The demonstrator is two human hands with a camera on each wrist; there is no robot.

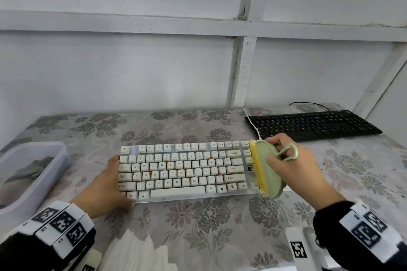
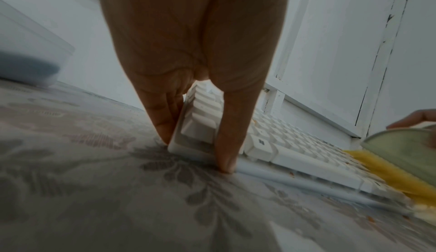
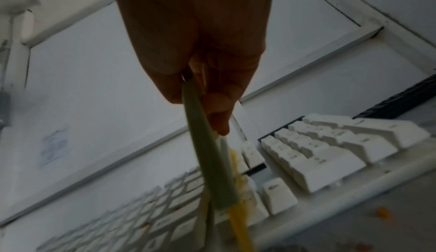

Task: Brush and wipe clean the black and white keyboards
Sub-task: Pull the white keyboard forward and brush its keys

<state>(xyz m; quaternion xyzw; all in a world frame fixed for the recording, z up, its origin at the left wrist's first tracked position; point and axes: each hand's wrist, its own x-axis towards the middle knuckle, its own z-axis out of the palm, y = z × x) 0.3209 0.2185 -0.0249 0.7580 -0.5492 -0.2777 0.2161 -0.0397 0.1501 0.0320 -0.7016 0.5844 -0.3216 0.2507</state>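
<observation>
On the flowered table (image 1: 198, 226) the black keyboard (image 1: 312, 124) lies far right, the white keyboard (image 1: 182, 171) centre. The left hand (image 1: 108, 187) braces its left end with straight fingers; the right hand (image 1: 295, 171) grips a green brush (image 1: 266, 167) on its right end.

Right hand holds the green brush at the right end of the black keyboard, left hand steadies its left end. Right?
Not quite. The brush in the right hand is at the right end of the white keyboard, and the left hand steadies that keyboard's left end. The head view shows it. The black keyboard lies untouched further back on the right.
</observation>
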